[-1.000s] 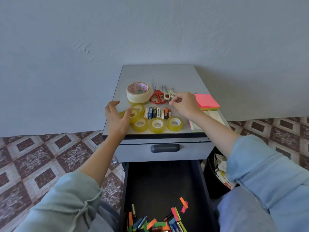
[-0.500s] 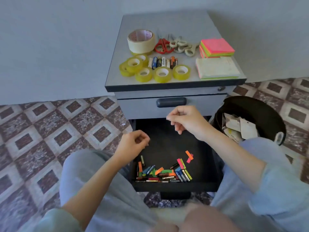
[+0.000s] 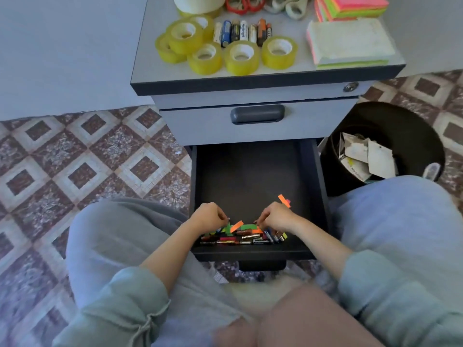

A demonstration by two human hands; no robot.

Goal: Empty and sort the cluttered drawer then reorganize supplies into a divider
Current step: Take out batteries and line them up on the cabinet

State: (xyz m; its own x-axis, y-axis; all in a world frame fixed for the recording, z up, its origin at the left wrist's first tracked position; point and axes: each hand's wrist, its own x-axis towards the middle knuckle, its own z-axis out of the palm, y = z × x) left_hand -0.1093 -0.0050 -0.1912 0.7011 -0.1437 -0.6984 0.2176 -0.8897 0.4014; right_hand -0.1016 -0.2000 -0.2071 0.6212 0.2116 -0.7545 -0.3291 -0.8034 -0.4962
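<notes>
Both hands, left hand (image 3: 209, 217) and right hand (image 3: 278, 217), curl fingers onto a heap of small batteries and neon paper tabs (image 3: 245, 236) at the open black drawer's (image 3: 250, 176) front; whether either grips anything cannot be told. Yellow tape rolls (image 3: 241, 57), lined-up batteries (image 3: 240, 31) and sticky-note pads (image 3: 350, 42) crowd the grey cabinet top (image 3: 303, 65); a black paper-filled bin (image 3: 400, 131) stands beside the drawer.

Tape roll (image 3: 198, 3), scissors (image 3: 241, 6) cropped at top, left hand (image 3: 208, 218) and right hand (image 3: 276, 217) grips unclear
</notes>
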